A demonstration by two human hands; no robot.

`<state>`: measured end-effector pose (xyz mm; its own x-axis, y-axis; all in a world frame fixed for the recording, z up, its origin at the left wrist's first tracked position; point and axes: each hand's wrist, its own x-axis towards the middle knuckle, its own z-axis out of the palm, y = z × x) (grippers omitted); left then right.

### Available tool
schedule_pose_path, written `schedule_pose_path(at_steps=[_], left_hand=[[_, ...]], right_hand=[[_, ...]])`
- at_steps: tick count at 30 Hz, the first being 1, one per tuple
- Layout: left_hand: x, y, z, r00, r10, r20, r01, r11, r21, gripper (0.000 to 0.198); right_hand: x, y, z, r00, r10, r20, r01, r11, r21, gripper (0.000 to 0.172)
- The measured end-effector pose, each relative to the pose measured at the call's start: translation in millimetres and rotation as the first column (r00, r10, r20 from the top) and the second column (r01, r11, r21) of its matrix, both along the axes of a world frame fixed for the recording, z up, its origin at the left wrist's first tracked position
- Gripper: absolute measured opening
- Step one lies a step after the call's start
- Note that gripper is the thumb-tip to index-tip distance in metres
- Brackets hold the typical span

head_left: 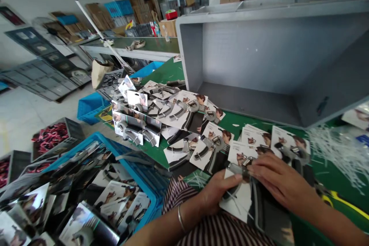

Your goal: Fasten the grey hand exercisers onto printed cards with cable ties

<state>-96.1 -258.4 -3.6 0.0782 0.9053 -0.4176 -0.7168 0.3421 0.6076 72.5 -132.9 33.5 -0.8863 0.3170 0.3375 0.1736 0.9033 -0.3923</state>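
My left hand (216,192) grips the edge of a printed backing card (238,200) that carries a grey hand gripper (240,169). My right hand (279,180) lies over the same hand gripper, its fingers curled onto the metal spring end. Both hands hover low at the near edge of the green table (230,123). Beside them lie more carded hand grippers (213,146), spread in a loose heap toward the far left.
A large grey bin (259,54) lies on its side behind the heap. A blue crate (138,177) full of carded grippers stands at my left. White plastic ties (334,150) are scattered at the right. Trays with red parts (49,136) sit on the floor.
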Motion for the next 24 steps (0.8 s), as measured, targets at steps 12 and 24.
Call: schedule_pose_path(at_steps=[12, 24], left_hand=[[-24, 32, 23.2, 0.881, 0.048, -0.472, -0.003, 0.996, 0.094, 0.050], [-22, 49, 19.4, 0.826, 0.125, -0.550, -0.019, 0.981, 0.195, 0.049]], right_hand=[[33, -39, 13.3, 0.962, -0.265, -0.072, 0.273, 0.951, 0.144, 0.029], [224, -2, -92.4, 0.486, -0.711, 0.508, 0.775, 0.620, 0.126, 0.065]])
